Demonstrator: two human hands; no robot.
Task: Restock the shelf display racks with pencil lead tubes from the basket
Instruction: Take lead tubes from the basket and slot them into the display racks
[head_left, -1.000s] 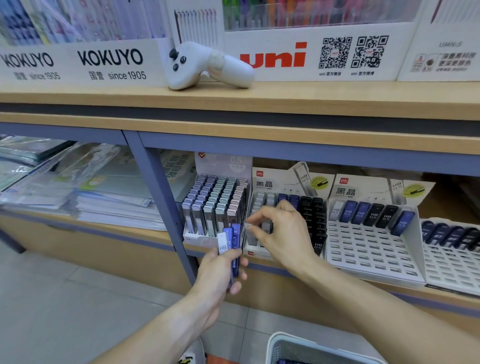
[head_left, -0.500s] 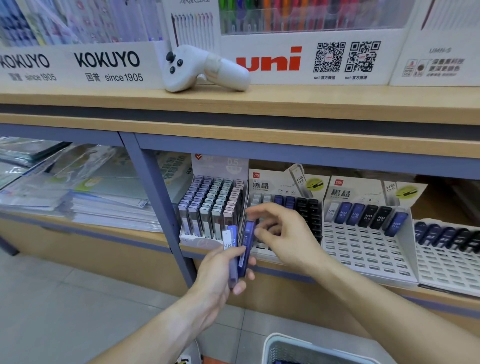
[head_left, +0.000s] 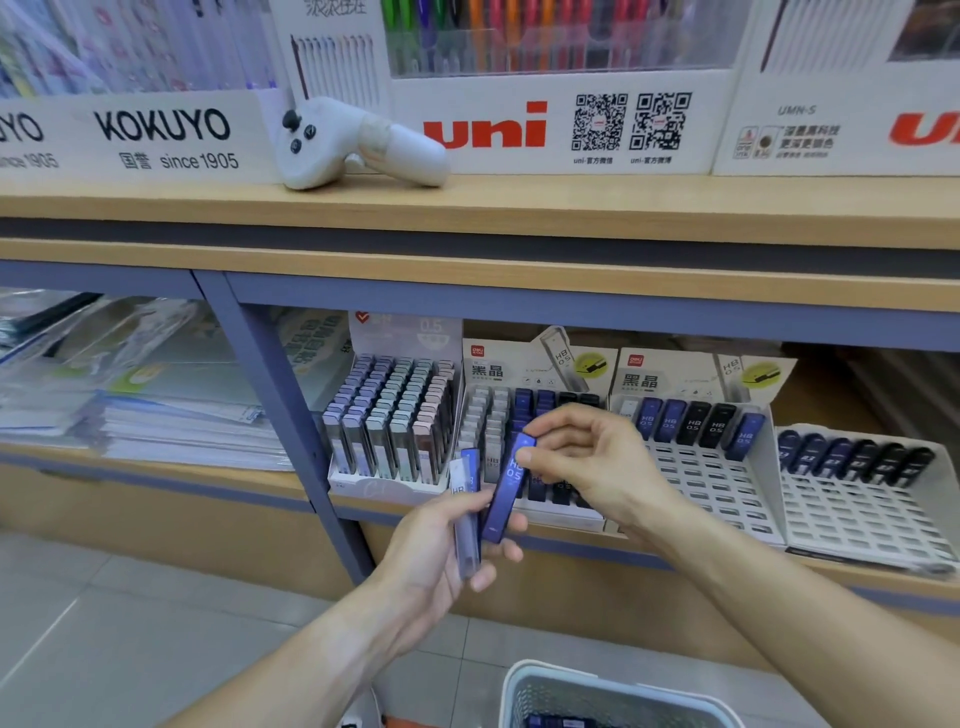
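My left hand grips a small bunch of lead tubes, clear and blue, in front of the lower shelf. My right hand pinches the top of one blue HB 0.5 tube that stands tilted against the left hand's fingers. Behind the hands a display rack holds grey, blue and black tubes. To its right a white rack carries one row of tubes and many open slots. The white basket shows at the bottom edge, with blue tubes inside.
A full rack of pastel-capped tubes stands left of the hands, beside a blue shelf post. Another partly filled rack sits at far right. A white handheld controller lies on the upper shelf. Stacked folders fill the left bay.
My right hand left the rack, came to the left hand and took hold of the blue tube's top, drawing it up out of the bunch. The view moved closer and slightly right.
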